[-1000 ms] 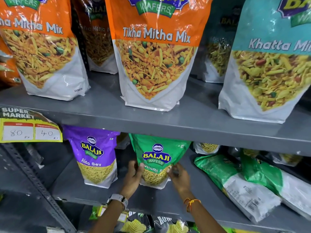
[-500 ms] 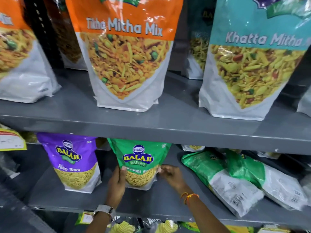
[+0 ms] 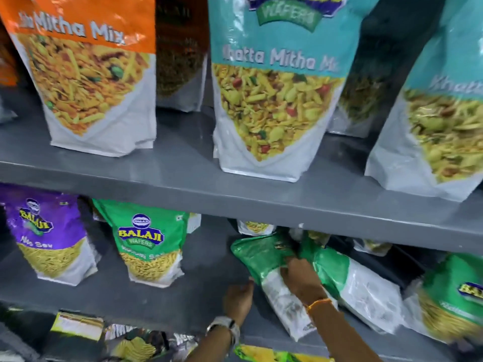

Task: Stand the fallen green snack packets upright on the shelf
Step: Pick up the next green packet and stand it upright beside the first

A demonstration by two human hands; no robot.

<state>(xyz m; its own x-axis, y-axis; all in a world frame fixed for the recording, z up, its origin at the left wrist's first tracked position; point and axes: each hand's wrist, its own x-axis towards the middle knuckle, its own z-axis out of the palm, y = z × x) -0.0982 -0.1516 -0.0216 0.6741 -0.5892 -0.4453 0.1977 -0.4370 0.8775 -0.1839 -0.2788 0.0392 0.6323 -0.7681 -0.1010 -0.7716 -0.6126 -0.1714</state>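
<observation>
One green foil snack packet (image 3: 147,241) stands upright on the grey metal shelf (image 3: 162,296); two fallen green packets (image 3: 264,254) lie beside it. Right hand (image 3: 300,279) grips the nearer; left hand (image 3: 239,299) hovers open, just beside.

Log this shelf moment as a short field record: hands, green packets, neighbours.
left hand: at the left edge of the nearer fallen green packet; contact unclear
right hand: laid on the nearer fallen green packet; grip unclear
second fallen green packet: lying flat to the right, partly under the first
upright green packet: standing, left of the hands
purple packet: standing at far left
lower shelf: grey, bare patch between upright and fallen packets
remaining: two packets still down
</observation>
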